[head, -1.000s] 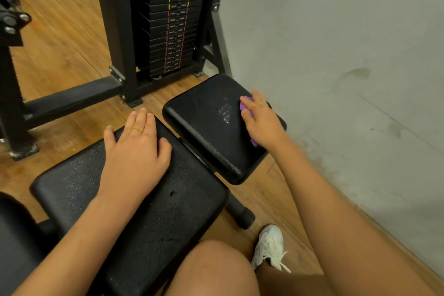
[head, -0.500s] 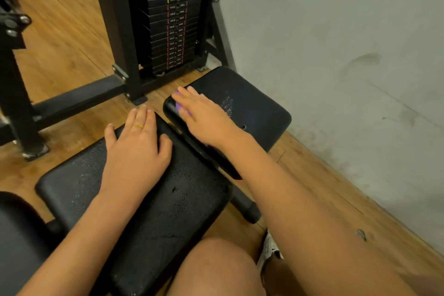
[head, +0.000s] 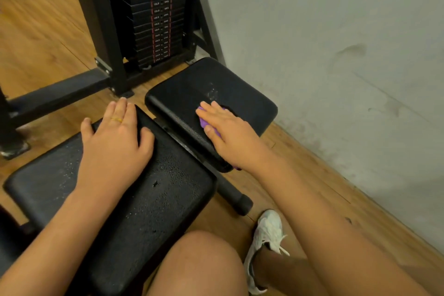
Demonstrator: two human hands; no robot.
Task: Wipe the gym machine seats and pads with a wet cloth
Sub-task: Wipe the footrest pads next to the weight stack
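Note:
Two black padded seats of a gym machine lie side by side. My left hand [head: 115,142] rests flat, fingers straight, on the far end of the near, larger pad [head: 153,199], whose surface shows wet speckles. My right hand [head: 228,132] presses a purple cloth [head: 204,121] flat onto the middle of the smaller far pad [head: 242,98]; only a strip of cloth shows beside the palm and a scrap under the wrist. A worn pale patch marks that pad just beyond my fingertips.
The black weight stack [head: 156,14] and its steel frame [head: 55,89] stand just beyond the pads. A grey wall [head: 336,55] runs close along the right. Wooden floor [head: 36,31] lies left; my knee [head: 199,264] and white shoe [head: 266,238] are below.
My right hand swept the cloth from the far pad's right side to its left edge, and has now come back to the middle. The left hand stayed put.

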